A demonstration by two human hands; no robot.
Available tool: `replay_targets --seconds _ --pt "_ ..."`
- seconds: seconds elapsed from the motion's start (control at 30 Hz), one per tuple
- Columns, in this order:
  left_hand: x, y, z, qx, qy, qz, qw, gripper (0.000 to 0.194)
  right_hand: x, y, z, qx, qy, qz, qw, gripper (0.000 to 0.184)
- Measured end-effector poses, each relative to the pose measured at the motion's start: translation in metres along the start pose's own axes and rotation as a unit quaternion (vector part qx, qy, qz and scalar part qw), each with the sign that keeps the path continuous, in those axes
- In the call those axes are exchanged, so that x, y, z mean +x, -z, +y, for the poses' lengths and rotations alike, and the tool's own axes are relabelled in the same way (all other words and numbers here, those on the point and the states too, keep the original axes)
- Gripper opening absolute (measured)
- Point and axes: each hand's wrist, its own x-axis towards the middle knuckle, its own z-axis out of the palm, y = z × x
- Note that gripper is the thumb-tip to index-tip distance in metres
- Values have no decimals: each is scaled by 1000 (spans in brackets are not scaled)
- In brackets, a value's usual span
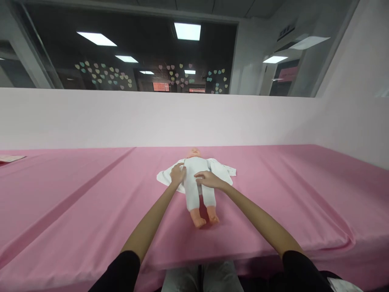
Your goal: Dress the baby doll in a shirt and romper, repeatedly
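A baby doll lies on its back with its head away from me and its bare feet toward me. It wears a white outfit down to the lower legs. A white jacket is spread out beneath it on both sides. My left hand rests at the doll's left-hand side in view, fingers bent and apart against the outfit's edge. Across the lower belly lies my right hand, its fingers stretched out over the white cloth. Some fingertips of both hands are hard to make out.
A pink sheet with long creases covers the table. Behind it rises a white wall below a window with heart stickers. A flat paper-like item lies at the far left. The table's front edge is close to my lap.
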Motion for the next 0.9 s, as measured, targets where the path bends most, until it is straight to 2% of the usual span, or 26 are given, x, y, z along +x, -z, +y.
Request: replay_targets --seconds 0.03,0.1,0.2,0.3,0.4,0.57,0.73,0.8,0.9 --pt "10 -7 -4 21 -1 1 1000 31 10 -4 5 -59 -3 20 998 40" --pt "26 -19 -12 54 -8 0 999 27 31 -16 13 -165 9 13 986 42" --pt "44 -33 -24 92 4 23 995 26 66 -37 21 -237 46 -12 970 40" --pt "58 -40 -38 130 30 53 990 27 105 -58 28 -324 75 6 943 42" --pt "63 -40 -53 165 40 62 984 21 142 -72 31 -402 63 -7 913 45" --pt "57 -41 -70 212 65 96 970 23 183 -81 32 -412 23 -12 911 45" --pt "56 -50 -79 252 99 154 950 29 205 -85 36 -402 -3 2 915 46" --pt "55 -52 -81 276 101 148 944 31 209 -86 39 -398 -10 -3 917 47" --pt "53 -49 -81 309 90 106 941 35 211 -86 44 -393 -11 -11 920 49"
